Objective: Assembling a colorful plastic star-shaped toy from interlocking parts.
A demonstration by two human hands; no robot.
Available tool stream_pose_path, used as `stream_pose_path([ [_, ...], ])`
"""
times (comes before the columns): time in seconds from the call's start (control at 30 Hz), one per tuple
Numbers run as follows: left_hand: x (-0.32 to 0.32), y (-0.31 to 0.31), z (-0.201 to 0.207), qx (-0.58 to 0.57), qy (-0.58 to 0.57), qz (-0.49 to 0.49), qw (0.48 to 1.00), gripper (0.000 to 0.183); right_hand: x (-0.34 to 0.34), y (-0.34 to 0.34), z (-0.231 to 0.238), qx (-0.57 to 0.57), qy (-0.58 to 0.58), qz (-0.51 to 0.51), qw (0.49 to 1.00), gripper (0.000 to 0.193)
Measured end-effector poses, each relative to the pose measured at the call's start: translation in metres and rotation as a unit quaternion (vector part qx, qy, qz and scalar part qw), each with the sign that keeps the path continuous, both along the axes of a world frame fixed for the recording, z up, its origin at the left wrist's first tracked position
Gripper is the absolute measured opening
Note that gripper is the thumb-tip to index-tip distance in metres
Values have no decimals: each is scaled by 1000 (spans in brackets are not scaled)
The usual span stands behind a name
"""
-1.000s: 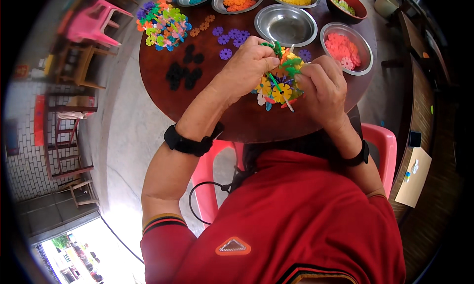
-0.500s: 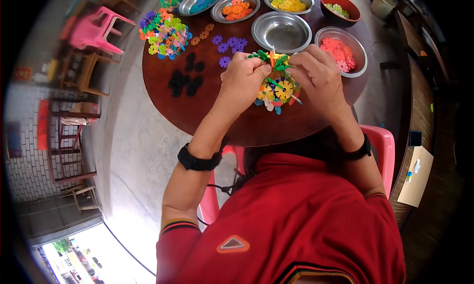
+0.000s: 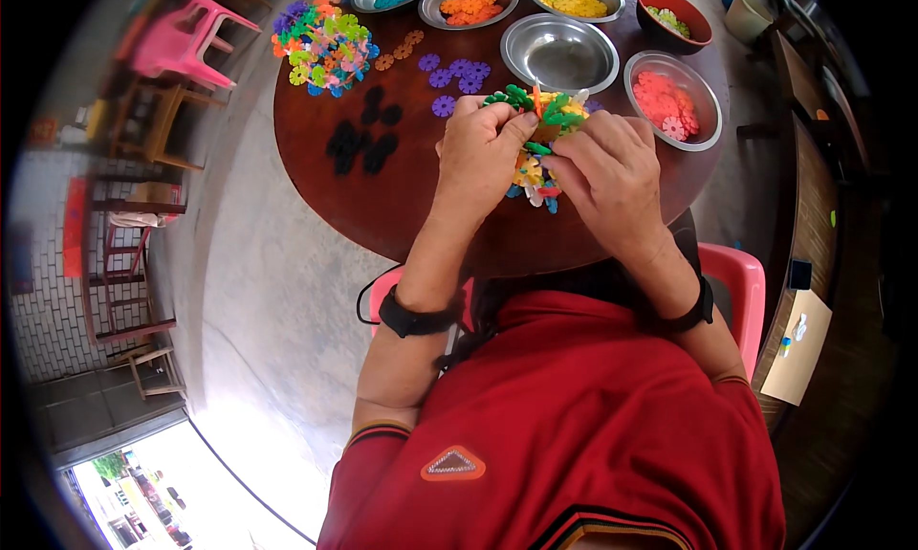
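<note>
At the worktop's [image 3: 382, 204] far left rim stands a finished-looking ball of joined multicoloured flower discs [image 3: 335, 53], apart from the hands. Just right of it lie loose black discs [image 3: 361, 146], then tan discs [image 3: 397, 51] and purple discs [image 3: 459, 74], none joined up. Next, the left hand [image 3: 478, 156] has its fingers drawn narrow, gripping green pieces on top of a multicoloured cluster [image 3: 532, 174], held between both hands near the front edge. Much of this cluster is linked, though its upper part looks unfinished and the hands partly hide it. On its right, the right hand [image 3: 612, 167] pinches a green piece at its side. Farther right, a steel bowl [image 3: 708, 110] still holds plenty of loose coral discs.
</note>
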State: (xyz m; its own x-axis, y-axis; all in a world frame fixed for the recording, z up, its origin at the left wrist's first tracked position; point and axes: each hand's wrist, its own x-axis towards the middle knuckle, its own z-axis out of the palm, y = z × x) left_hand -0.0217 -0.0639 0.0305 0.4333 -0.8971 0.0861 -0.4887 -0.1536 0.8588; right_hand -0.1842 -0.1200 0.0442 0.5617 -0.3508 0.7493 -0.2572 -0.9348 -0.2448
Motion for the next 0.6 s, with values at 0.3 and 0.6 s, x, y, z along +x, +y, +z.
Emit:
stream_pose_path([
  [0.3, 10, -6, -10, -36, 131, -13, 991, 32, -2, -2, 9, 19, 34, -43, 998, 16],
  [0.6, 14, -7, -4, -15, 192, -53, 980, 31, 0, -10, 10, 49, 37, -31, 998, 14],
])
